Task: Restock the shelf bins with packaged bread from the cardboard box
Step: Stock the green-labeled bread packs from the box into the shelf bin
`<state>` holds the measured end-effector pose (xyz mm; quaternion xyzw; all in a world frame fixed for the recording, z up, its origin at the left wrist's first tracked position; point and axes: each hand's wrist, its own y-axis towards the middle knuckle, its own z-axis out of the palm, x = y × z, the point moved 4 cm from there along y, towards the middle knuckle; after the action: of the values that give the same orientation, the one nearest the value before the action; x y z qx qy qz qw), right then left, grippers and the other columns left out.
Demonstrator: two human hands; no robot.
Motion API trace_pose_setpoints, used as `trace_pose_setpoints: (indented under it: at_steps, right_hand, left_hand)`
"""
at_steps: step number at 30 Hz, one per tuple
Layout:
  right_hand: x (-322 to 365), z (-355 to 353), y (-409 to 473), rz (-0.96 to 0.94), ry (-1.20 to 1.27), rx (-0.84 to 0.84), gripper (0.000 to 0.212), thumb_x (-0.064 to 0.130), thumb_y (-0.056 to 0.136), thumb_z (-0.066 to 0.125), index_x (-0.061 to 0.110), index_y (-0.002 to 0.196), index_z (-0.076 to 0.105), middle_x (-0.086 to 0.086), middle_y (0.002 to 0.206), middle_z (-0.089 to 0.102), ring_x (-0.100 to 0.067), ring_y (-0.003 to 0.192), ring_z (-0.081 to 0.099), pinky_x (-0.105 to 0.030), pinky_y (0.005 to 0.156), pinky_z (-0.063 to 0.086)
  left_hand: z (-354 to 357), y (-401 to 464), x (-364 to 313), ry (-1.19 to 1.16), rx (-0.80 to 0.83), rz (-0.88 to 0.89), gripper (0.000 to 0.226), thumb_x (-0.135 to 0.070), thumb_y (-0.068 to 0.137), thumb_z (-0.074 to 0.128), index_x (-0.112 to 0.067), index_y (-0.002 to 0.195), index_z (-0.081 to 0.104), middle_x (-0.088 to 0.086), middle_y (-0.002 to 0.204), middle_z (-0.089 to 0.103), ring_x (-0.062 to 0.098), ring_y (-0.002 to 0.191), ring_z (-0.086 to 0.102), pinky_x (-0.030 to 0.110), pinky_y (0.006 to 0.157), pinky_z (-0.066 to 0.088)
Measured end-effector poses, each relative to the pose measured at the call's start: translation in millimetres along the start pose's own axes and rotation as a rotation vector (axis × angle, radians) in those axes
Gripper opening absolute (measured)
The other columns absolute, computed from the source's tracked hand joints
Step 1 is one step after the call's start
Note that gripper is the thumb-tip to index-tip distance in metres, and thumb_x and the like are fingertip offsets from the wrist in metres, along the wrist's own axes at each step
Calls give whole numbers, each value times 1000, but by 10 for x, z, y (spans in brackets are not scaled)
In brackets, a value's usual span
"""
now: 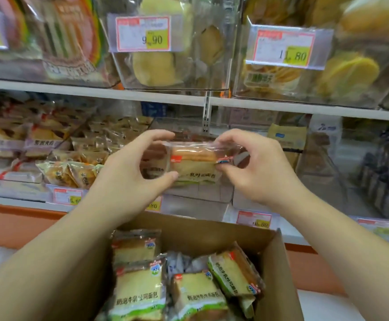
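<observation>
Clear plastic wraps the pale yellow slice of packaged bread [194, 164] that is held up between both hands, in front of the lower shelf and above the far edge of the box. The left hand [128, 172] is curled round the left end of the packet: its thumb presses from below and its fingers [158, 135] reach over the top. The right hand [256, 167] pinches the right end, at the crimped seal with the small blue and red mark, between thumb and fingertips.

The packet is held about level, with its green lower band turned to the camera. Just behind it, a transparent plastic shelf bin [200, 193] is seen on the lower shelf; whether the packet touches this bin cannot be told.

Below the hands, the open brown cardboard box [279, 262] holds several more packets of the same bread [140, 295], some lying flat and some tilted against each other.

On the white upper shelf [96, 91] stand clear bins with yellow buns [158, 68], and each bin carries a price label with a red border [143, 33]. To the left on the lower shelf, other wrapped breads [73, 172] are piled in bins.
</observation>
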<state>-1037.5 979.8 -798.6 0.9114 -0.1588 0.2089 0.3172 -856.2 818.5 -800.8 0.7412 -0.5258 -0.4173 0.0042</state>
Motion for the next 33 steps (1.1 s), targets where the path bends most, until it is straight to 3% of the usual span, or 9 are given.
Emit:
trace_pose_setpoints:
  at_steps: [4, 8, 10, 15, 17, 21, 23, 26, 33]
  right_hand:
    - [-320, 144, 250, 80, -110, -22, 38, 21, 84, 82, 34, 117, 69, 14, 108, 73, -17, 102, 67, -44, 87, 58]
    - [-569, 337, 415, 167, -153, 25, 34, 25, 81, 77, 39, 108, 62, 12, 102, 69, -19, 97, 64, -44, 82, 58]
    - [-656, 403, 473, 191, -211, 50, 33, 24, 82, 77, 38, 108, 62, 12, 103, 68, -21, 98, 64, -43, 83, 58]
    - [-802, 534, 596, 253, -228, 104, 31, 18, 80, 80, 32, 105, 66, 9, 102, 70, -22, 97, 64, -38, 81, 57]
    - [-850, 539, 644, 268, -207, 120, 32, 20, 79, 83, 32, 105, 69, 11, 102, 72, -19, 98, 65, -32, 81, 55]
    - [-955, 529, 670, 366, -70, 150, 29, 29, 82, 86, 40, 103, 69, 19, 103, 67, -7, 96, 58, -5, 69, 39]
    - [-1023, 560, 692, 375, -127, 133, 28, 31, 78, 90, 42, 94, 70, 14, 110, 69, -14, 108, 61, -18, 85, 50]
    - [-1089, 632, 721, 418, -187, 124, 32, 31, 68, 95, 43, 79, 68, 13, 117, 68, -24, 121, 57, -41, 104, 51]
    - [-1177, 708, 748, 507, -238, 162, 32, 17, 70, 88, 41, 87, 76, 7, 116, 69, -26, 123, 55, -41, 102, 55]
  left_hand:
    - [223, 420, 84, 209, 11, 94, 73, -32, 82, 84, -36, 146, 49, -13, 129, 62, 5, 117, 58, 28, 104, 48]
    - [600, 725, 293, 366, 64, 146, 54, -24, 84, 81, -23, 134, 62, 4, 119, 67, 24, 110, 62, 37, 95, 52]
    - [730, 843, 377, 375, 76, 161, 51, -17, 84, 78, -23, 133, 64, 5, 123, 68, 28, 113, 63, 39, 94, 54]
    - [913, 1052, 596, 380, 91, 177, 52, -20, 88, 77, -26, 137, 61, 0, 129, 66, 23, 118, 62, 41, 100, 54]
    - [942, 1111, 637, 357, 99, 153, 54, -20, 88, 77, -27, 139, 60, -1, 130, 65, 22, 119, 62, 40, 102, 53]
    - [998, 1209, 709, 405, 109, 102, 57, -29, 89, 77, -37, 142, 56, -7, 138, 63, 20, 125, 58, 39, 105, 51]
    - [1040, 1227, 738, 445, 147, 91, 57, -32, 90, 77, -41, 143, 56, -7, 142, 61, 22, 133, 53, 41, 110, 47]
    - [1095, 1199, 789, 528, 169, 129, 55, -36, 90, 76, -39, 142, 58, -5, 148, 57, 25, 143, 40, 42, 119, 32]
    - [1191, 1177, 856, 574, 178, 220, 54, -33, 82, 80, -31, 134, 66, -3, 148, 56, 28, 139, 40, 47, 115, 33]
